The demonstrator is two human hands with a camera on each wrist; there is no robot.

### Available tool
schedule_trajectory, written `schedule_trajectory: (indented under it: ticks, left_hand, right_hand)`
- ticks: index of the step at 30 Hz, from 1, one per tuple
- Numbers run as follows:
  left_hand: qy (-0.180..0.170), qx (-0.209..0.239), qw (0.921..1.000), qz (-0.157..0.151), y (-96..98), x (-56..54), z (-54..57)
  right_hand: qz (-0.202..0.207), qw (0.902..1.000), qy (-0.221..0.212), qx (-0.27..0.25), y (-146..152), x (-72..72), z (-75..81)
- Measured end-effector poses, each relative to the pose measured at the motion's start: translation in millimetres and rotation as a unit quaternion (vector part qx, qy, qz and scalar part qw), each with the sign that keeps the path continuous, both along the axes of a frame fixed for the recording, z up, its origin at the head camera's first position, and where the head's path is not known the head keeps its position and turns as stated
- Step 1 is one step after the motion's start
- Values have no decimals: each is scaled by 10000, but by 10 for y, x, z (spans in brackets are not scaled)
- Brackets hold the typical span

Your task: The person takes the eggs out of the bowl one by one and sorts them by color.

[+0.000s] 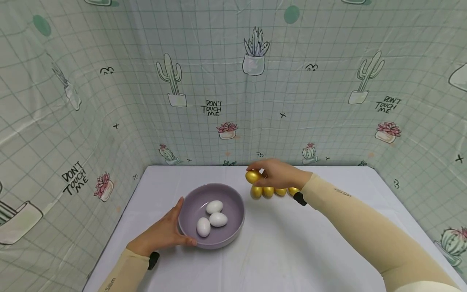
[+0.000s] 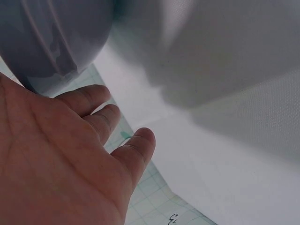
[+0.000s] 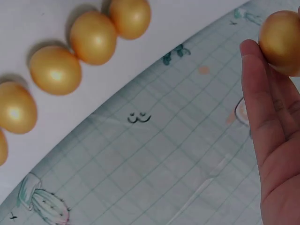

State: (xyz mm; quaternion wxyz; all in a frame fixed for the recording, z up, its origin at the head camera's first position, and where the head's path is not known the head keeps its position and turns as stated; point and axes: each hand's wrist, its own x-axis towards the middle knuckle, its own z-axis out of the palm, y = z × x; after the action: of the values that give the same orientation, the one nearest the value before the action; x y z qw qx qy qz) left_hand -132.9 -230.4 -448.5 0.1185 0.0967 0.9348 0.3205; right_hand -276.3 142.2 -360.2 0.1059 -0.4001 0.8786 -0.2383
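A purple bowl (image 1: 238, 225) holds three white eggs (image 1: 218, 219), lying together on its bottom. My left hand (image 1: 166, 229) rests against the bowl's left side, thumb along the near rim and forefinger along the far left edge. Its other fingers extend loosely beside the bowl in the left wrist view. Farther back, my right hand (image 1: 281, 174) pinches a golden egg (image 1: 252, 177) between fingertips and thumb. That egg is raised above a row of golden eggs (image 1: 268, 192) on the table. The right wrist view shows the held egg (image 3: 283, 42) at the fingertips, partly cut off by the frame.
A white cloth covers the table (image 1: 255, 259). Grid-patterned curtains (image 1: 277, 93) with cactus prints stand along the back and both sides. The golden row lies right of the bowl near the table's back edge, partly hidden beneath my right hand and wrist.
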Motion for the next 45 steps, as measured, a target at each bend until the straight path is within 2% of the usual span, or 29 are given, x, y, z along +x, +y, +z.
schedule_trajectory:
  ticks: [7,20,35,45]
  left_hand:
    - [39,33,10000,-5,-5,-8,-6]
    - [60,38,10000,-30,-20,-10,-13]
    - [14,-38,10000,30,-7,-4,-11]
    - [-19,39,10000,49,-3,3,1]
  right_hand:
    - [-286,9995,-134,-98,279,-17,-33]
    - [-857,9963,-33,-4,751,-32,-133]
    - [-1463,9890,51,230,1211,-169,-284]
    - [-1864,9824,-38,133,1435,-198,-389]
